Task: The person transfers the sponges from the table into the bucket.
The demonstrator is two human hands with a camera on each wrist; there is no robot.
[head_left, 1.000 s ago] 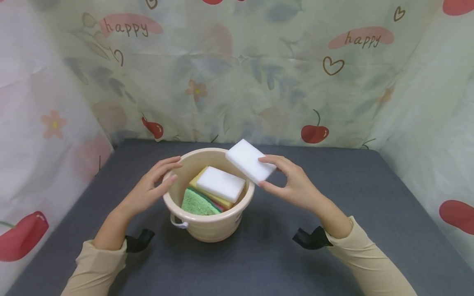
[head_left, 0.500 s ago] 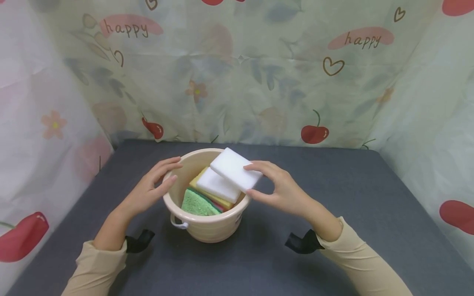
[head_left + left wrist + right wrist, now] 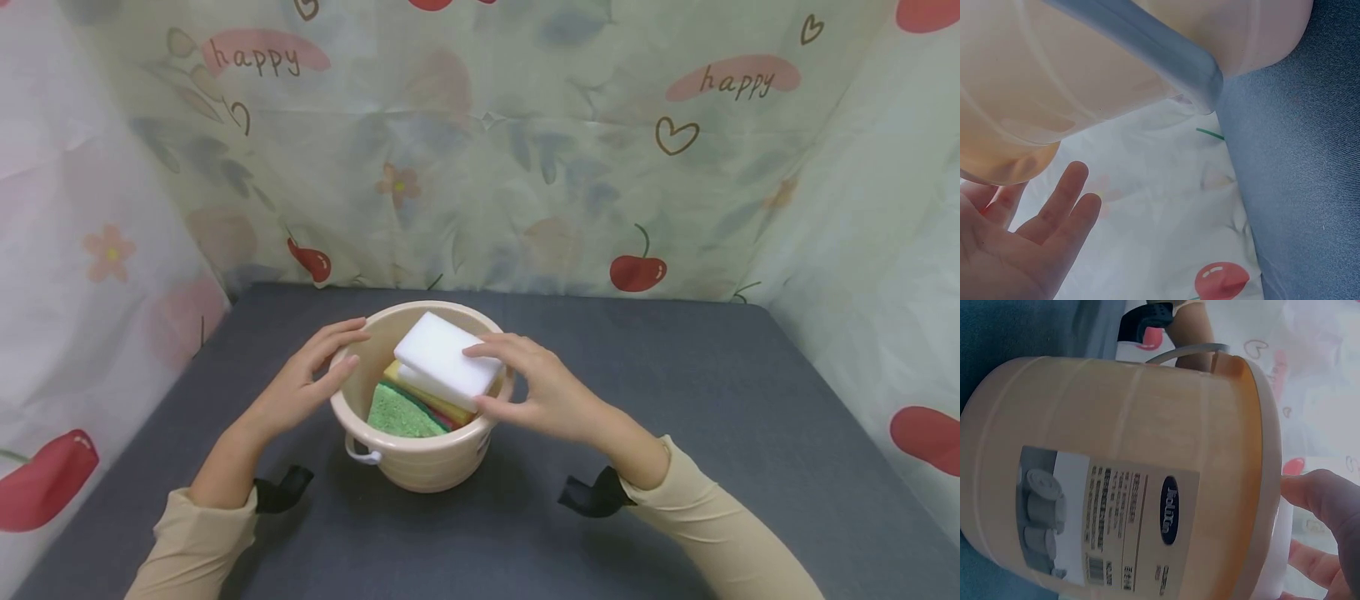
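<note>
A beige bucket (image 3: 431,454) stands on the dark table, its mouth facing up. My right hand (image 3: 551,392) pinches a white sponge (image 3: 446,354) between thumb and fingers, tilted within the bucket's mouth. Under it lies a second white sponge (image 3: 423,383), mostly covered. A yellow sponge (image 3: 392,372) and a green sponge (image 3: 405,412) sit lower in the bucket, with a bit of red beside them. At the left rim, my left hand (image 3: 303,379) rests with fingers extended; the left wrist view shows the fingers (image 3: 1063,206) straight beside the bucket wall.
A grey-white handle (image 3: 1166,59) hangs on the bucket's side. The right wrist view shows a printed label (image 3: 1110,519) on the bucket. Patterned cloth (image 3: 487,167) walls the table (image 3: 675,375) at the back and both sides.
My right hand has carried the white sponge leftward and down, from beyond the bucket's right rim to over the other white sponge. My left hand has stayed at the rim.
</note>
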